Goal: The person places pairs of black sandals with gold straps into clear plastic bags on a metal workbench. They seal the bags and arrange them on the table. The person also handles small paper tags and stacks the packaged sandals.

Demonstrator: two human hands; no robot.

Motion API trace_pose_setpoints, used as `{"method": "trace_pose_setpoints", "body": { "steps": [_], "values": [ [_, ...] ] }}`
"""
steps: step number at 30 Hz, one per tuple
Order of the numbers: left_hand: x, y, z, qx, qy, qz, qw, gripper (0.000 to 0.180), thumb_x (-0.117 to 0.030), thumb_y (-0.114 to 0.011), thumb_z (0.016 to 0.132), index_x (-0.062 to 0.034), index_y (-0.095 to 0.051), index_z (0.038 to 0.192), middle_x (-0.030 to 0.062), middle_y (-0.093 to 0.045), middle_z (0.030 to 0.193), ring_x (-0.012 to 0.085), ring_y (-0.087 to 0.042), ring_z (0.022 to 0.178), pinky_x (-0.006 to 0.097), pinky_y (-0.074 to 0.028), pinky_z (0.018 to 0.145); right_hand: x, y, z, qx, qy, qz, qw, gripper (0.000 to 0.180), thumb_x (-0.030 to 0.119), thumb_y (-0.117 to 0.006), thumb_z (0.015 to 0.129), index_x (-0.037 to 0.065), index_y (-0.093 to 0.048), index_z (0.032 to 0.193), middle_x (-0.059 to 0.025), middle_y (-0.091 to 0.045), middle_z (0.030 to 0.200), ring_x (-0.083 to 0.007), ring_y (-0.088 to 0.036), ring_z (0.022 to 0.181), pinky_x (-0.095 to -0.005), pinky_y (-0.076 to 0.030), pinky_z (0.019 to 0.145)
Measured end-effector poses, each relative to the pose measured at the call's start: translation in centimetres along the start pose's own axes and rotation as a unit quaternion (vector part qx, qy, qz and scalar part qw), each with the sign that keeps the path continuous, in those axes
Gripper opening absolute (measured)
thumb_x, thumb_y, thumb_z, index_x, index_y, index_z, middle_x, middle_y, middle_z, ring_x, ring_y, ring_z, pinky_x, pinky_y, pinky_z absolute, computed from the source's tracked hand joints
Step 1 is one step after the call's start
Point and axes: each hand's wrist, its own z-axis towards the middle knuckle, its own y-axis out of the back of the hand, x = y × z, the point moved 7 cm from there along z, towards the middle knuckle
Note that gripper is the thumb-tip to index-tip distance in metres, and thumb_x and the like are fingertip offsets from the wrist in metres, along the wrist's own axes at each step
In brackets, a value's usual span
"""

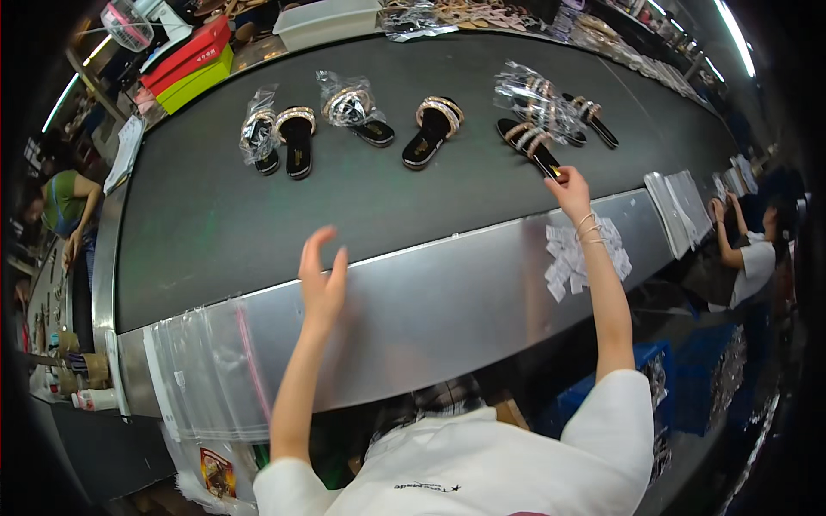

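My right hand (570, 191) pinches the heel end of a black slide sandal (530, 143) with beaded straps, at the right of the dark conveyor belt (361, 215). Against that sandal rests crinkled clear plastic wrap (542, 99) over another sandal, and one more black sandal (594, 119) lies just beyond. My left hand (322, 279) is raised over the belt's near metal edge, fingers apart and holding nothing. Farther up the belt lie a sandal (426, 138), a partly wrapped sandal (354, 112), and at the left a pair, one bare (297, 142) and one in plastic (258, 133).
Small white paper slips (568, 267) are scattered on the metal ledge (430, 301). Clear plastic bags (206, 370) lie at its left end, white sheets (678, 206) at its right. Red and green boxes (194, 64) and a white bin (327, 21) stand beyond the belt. Co-workers sit on both sides.
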Motion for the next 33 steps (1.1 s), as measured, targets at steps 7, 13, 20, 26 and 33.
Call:
{"method": "trace_pose_setpoints", "body": {
  "steps": [7,13,20,26,33],
  "values": [
    [3.7,-11.6,21.3,0.033,-0.125,0.409,0.903,0.054,-0.016,-0.064,0.074,-0.0204,-0.050,0.126,0.0245,-0.023,0.143,0.0424,-0.026,0.130,0.049,-0.028,0.105,19.4,-15.4,0.5,0.092,0.292,0.043,0.951,0.057,0.037,-0.068,0.078,0.014,-0.049,0.126,-0.0146,-0.047,0.130,-0.0369,-0.048,0.113,-0.0433,-0.041,0.095],
    [12.6,-10.6,26.9,0.072,0.012,0.234,0.969,0.028,-0.017,-0.055,0.080,-0.0024,-0.064,0.102,0.0163,-0.065,0.101,0.0287,-0.061,0.098,0.037,-0.046,0.089,23.1,-23.5,1.9,0.093,0.249,-0.142,0.953,0.040,0.034,-0.062,0.078,0.020,-0.057,0.115,-0.0103,-0.047,0.125,-0.0520,-0.040,0.112,-0.0491,-0.046,0.087],
    [-2.0,-1.2,13.6,0.093,0.035,-0.005,0.995,0.025,-0.019,-0.054,0.092,0.0030,-0.063,0.097,0.0007,-0.059,0.080,0.0068,-0.050,0.071,0.021,-0.041,0.066,24.5,-10.3,-10.3,0.224,0.276,0.013,0.935,0.018,0.021,-0.058,0.071,0.013,-0.058,0.087,-0.0072,-0.057,0.100,-0.0354,-0.052,0.091,-0.0423,-0.052,0.072],
    [-11.1,5.7,-1.3,0.120,0.033,0.030,0.992,0.018,-0.013,-0.048,0.094,0.0005,-0.059,0.091,0.0010,-0.056,0.079,0.0061,-0.048,0.065,0.019,-0.037,0.058,22.7,-2.7,-24.7,0.251,0.351,0.092,0.897,0.021,0.013,-0.061,0.069,0.009,-0.059,0.090,-0.0104,-0.055,0.109,-0.0370,-0.047,0.112,-0.0427,-0.046,0.092],
    [-11.8,9.8,-11.0,0.064,0.085,0.138,0.985,0.025,-0.015,-0.050,0.092,-0.0006,-0.057,0.112,0.0078,-0.065,0.088,0.0129,-0.060,0.081,0.025,-0.047,0.070,9.2,1.9,-23.6,0.033,0.047,0.148,0.987,0.035,0.026,-0.068,0.076,0.001,-0.061,0.099,-0.0168,-0.062,0.095,-0.0315,-0.057,0.094,-0.0389,-0.044,0.085]
  ]
}}
